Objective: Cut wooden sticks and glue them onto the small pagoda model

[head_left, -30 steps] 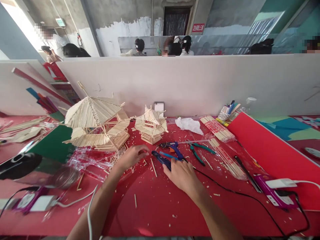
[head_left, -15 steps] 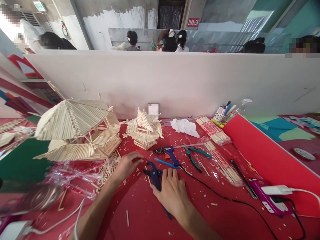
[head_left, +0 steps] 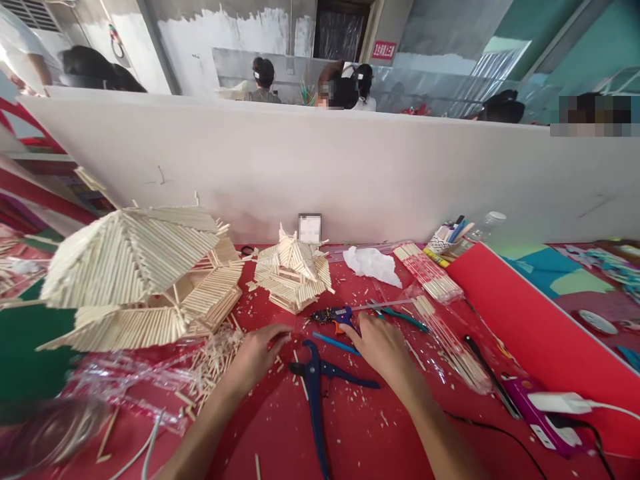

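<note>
My right hand is closed around the handle of a blue hot glue gun, which lies on the table with its nozzle to the left. My left hand hovers over the table with thumb and fingertips nearly together; anything between them is too small to make out. Between my hands lies a blue pipe cutter, its handles spread. A blue pen-like stick is just beyond it. Behind them stands a small stick pavilion. A larger stick pavilion is at the left.
Green-handled pliers lie partly behind my right hand. Packaged chopsticks, crumpled white paper and a purple power strip are to the right. Cut stick pieces and plastic wrap lie left. A white partition stands behind.
My right hand has left the pipe cutter and moved up and right onto the glue gun. The cutter's handles now stand spread. My left hand has stayed nearly in place.
</note>
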